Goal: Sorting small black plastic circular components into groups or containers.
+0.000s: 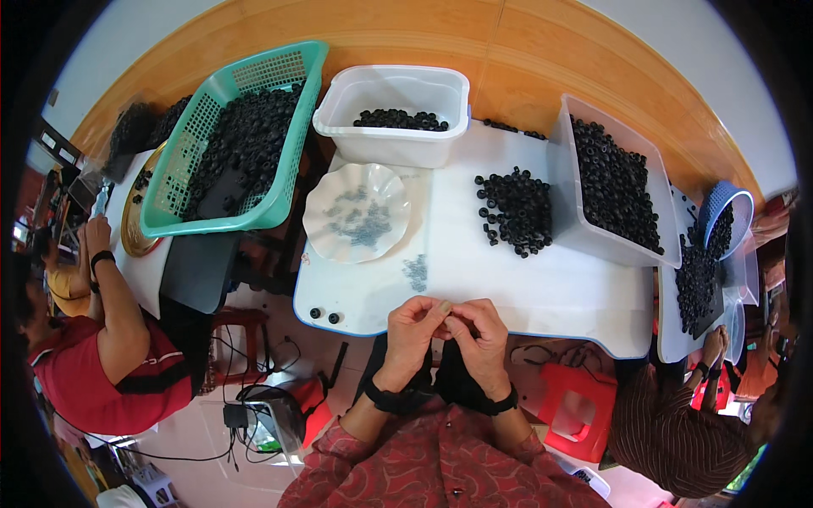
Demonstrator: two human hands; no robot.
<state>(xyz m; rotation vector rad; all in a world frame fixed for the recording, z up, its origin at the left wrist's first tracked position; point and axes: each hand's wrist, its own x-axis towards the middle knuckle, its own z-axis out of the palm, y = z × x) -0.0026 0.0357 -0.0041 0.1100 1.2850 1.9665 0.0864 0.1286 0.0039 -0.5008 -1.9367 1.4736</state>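
The fingers (467, 311) meet, hiding any held piece's direction and long axis.

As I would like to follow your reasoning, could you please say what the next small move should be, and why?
Perhaps the left hand, once free, could nudge the two black pieces inward: they lie close to the near edge of the white table; now it meets the right hand in a pinch.

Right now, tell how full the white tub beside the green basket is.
Partly filled: black pieces lie low inside the white tub, inner wall bare above.
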